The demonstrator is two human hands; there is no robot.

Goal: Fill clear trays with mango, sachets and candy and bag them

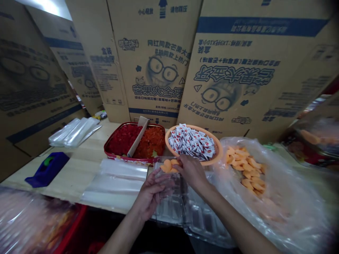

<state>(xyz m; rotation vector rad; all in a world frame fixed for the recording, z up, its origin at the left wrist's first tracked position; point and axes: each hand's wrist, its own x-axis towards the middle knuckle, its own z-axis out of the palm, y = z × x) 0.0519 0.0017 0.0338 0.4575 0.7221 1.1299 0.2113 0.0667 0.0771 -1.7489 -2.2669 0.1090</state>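
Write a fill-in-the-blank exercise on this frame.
The hand nearer the clear bag of loose pieces is the person's ____ hand.
A divider splits the red tray into ____ sections.
The tape dispenser lies to the ____ of the red tray.
The loose pieces in the clear bag are coloured ____.
Missing words: right; two; left; orange.

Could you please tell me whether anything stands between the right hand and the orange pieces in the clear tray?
Nothing visible does: the right hand is at the orange pieces, and the left hand holds the clear tray from the left.
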